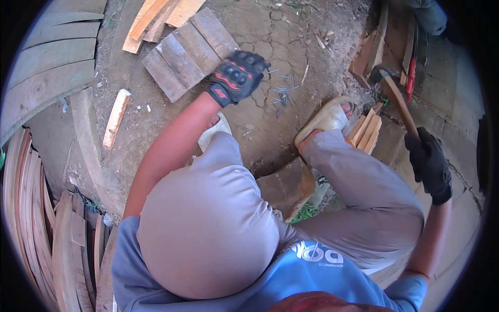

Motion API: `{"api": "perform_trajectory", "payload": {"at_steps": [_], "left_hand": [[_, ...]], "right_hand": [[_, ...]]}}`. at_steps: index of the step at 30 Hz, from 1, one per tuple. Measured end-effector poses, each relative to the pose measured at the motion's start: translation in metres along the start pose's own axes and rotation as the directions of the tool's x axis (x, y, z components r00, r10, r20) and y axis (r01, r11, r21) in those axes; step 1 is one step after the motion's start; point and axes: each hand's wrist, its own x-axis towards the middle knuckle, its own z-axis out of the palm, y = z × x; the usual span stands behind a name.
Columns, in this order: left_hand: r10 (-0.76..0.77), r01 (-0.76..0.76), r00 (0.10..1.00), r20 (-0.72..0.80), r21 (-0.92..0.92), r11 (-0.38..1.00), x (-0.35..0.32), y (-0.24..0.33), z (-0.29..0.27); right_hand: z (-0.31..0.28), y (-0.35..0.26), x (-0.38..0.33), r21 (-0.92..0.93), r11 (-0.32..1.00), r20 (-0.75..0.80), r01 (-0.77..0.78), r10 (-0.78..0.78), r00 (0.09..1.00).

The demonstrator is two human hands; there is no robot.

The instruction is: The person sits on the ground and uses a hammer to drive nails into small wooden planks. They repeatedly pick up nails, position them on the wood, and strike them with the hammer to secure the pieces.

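Observation:
My right hand [430, 164], in a dark glove, grips the wooden handle of a hammer [399, 99]. The hammer's dark metal head is raised at the upper right. On the left, my gloved left hand [238, 77] is over the right corner of a panel of short planks [182, 54] on the ground. Its fingers curl downward, and whatever they hold is hidden. One thin nail [273, 70] shows just beside the fingertips; I cannot tell if it is held. A loose pile of nails [284, 94] lies on the dirt right of this hand.
Cut wood pieces [161, 15] lie beyond the panel, and a single offcut [115, 118] lies left. More short sticks [366, 130] sit by my right foot. Long boards [31, 208] are stacked at lower left. A wooden block [288, 187] stands between my legs. A red-handled tool [410, 80] rests at right.

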Motion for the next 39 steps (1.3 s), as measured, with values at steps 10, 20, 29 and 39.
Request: {"api": "perform_trajectory", "payload": {"at_steps": [10,20,29,39], "left_hand": [[-0.068,0.067,0.993,0.094,0.022,0.998,0.028,0.03,0.061],[0.03,-0.059,0.984,0.177,0.16,0.985,0.065,0.048,0.091],[0.015,-0.064,0.972,0.236,0.201,0.977,0.056,0.058,0.097],[0.061,-0.09,0.977,0.205,0.134,0.987,0.054,0.045,0.112]], "right_hand": [[-0.019,-0.032,0.025,0.389,0.912,-0.061,0.127,-0.112,0.992],[-0.011,-0.051,0.028,0.296,0.938,0.031,0.178,-0.196,0.98],[-0.015,-0.046,0.033,0.234,0.954,0.008,0.187,-0.194,0.981],[-0.012,-0.045,0.025,0.27,0.938,-0.035,0.216,-0.215,0.976]]}}
